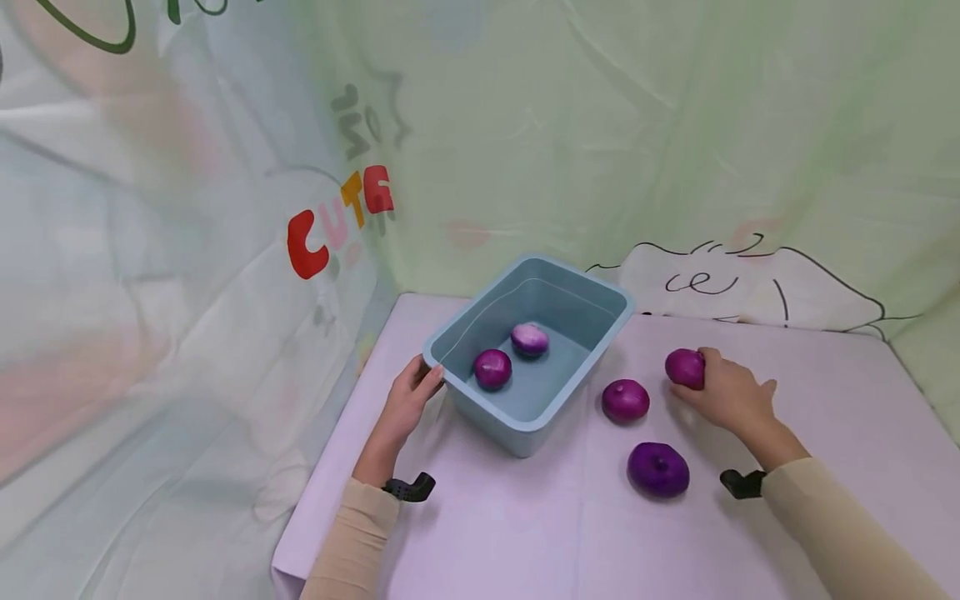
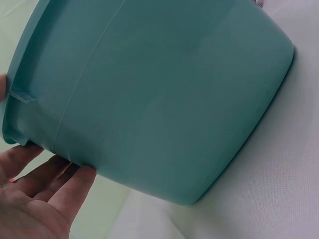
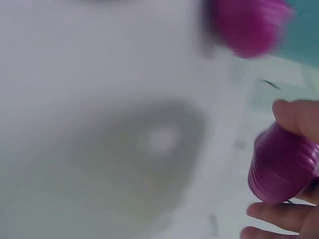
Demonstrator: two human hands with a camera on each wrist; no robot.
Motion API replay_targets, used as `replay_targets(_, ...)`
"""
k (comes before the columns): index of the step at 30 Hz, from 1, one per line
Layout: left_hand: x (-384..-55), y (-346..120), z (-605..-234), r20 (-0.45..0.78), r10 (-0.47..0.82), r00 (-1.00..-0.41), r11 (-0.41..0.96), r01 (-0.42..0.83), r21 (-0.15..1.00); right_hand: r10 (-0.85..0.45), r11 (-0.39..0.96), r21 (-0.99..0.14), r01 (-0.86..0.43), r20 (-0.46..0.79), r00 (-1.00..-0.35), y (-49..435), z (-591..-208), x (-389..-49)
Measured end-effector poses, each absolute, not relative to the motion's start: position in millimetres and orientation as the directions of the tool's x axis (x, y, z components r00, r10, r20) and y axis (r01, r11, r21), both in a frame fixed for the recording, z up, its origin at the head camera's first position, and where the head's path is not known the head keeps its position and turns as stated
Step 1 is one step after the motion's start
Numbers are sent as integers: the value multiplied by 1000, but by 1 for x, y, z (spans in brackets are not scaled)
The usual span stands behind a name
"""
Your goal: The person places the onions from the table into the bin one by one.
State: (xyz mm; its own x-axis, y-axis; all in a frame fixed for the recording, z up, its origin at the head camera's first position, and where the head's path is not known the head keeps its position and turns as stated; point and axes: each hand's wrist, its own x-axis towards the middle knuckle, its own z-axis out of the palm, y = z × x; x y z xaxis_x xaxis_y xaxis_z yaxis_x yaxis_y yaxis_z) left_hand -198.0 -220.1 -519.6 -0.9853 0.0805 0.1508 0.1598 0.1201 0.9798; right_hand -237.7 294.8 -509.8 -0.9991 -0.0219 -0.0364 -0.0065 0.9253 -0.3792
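Observation:
A blue-grey plastic bin (image 1: 551, 419) stands on the table with two red onions inside, one magenta onion (image 1: 492, 369) and one paler onion (image 1: 529, 340). My left hand (image 1: 408, 398) grips the bin's near left corner, thumb over the rim and fingers against the outer wall, as the left wrist view shows. Right of the bin, my right hand (image 1: 731, 396) holds a red onion (image 1: 684, 369) between thumb and fingers; in the right wrist view its side looks ridged. Another red onion (image 1: 626, 402) lies between the bin and that hand. Nearer me sits a darker, flatter purple onion (image 1: 657, 470).
A pale lilac cloth covers the table (image 1: 510, 533). Printed fabric hangs as a wall behind it (image 1: 525, 150) and along the left side (image 1: 187, 333). Each wrist wears a black strap with a small camera mount.

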Motion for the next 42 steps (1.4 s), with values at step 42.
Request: replay_targets(42,-192,-208,-517,161,105,-981,136,174,975,-669,613,-757,-225,-346,-658,52,-357,-310)
